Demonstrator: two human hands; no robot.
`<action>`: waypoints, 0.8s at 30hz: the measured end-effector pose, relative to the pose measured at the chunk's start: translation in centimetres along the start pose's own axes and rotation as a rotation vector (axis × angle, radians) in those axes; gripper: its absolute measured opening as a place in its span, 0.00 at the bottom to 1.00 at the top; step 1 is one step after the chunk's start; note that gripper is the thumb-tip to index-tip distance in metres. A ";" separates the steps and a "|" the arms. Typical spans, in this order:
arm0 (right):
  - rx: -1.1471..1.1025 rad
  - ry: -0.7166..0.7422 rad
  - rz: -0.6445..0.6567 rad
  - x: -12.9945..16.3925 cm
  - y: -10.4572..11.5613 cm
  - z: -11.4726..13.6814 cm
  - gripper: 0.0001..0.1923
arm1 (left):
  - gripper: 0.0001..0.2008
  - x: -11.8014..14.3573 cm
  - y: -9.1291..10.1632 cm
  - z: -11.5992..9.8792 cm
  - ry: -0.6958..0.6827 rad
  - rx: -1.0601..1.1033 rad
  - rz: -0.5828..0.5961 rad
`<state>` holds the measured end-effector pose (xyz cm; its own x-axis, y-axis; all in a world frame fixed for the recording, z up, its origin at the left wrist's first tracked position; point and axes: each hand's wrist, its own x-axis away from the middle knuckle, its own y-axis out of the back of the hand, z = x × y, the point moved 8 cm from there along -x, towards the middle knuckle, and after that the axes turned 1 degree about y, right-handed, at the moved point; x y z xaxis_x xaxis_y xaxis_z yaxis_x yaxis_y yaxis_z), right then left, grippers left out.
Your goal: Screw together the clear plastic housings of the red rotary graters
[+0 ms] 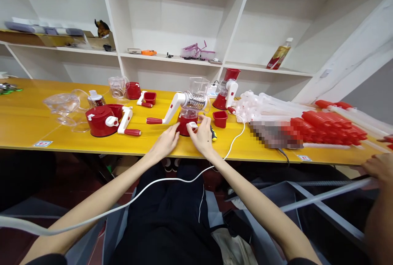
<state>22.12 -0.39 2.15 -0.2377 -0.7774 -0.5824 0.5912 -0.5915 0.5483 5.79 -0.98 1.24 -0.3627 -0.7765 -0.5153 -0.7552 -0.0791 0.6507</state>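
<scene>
In front of me a rotary grater stands upright, with a red base [184, 126], a metal drum [197, 102], a clear hopper [199, 85] and a white crank [173, 108] stretching left to a red handle. My left hand [166, 141] grips the base's left side, fingers curled against it. On the right side my right hand [202, 134] holds the base, its thumb at the white locking knob [193, 125]. A yellow-and-black tool [213, 134] lies beside my right hand, partly hidden. A red food pusher [220, 119] sits just right of it.
Grater parts lie left: a red base [100, 121], a crank [125, 121] and a clear housing [63, 103]. Another grater [227, 91] stands behind right. Bagged white parts [260, 107] and red handles [325, 127] lie right. A white cable [172, 179] crosses my arms. Another person's hand [379, 166] shows far right.
</scene>
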 end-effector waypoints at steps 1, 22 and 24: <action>0.002 -0.019 0.007 -0.1 -0.2 -0.2 0.38 | 0.19 0.7 1.0 -0.6 -0.027 -0.016 0.008; -0.220 0.022 0.386 -5.9 -4.5 -1.5 0.35 | 0.20 -4.2 5.0 2.5 0.212 0.101 0.484; -0.264 0.075 0.458 -6.4 -4.7 -1.2 0.34 | 0.22 -4.5 4.7 3.3 0.227 0.158 0.467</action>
<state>21.75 7.58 2.59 0.1408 -0.9201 -0.3654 0.7976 -0.1133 0.5925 2.11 4.23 4.79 -0.5651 -0.8237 -0.0468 -0.6213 0.3876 0.6810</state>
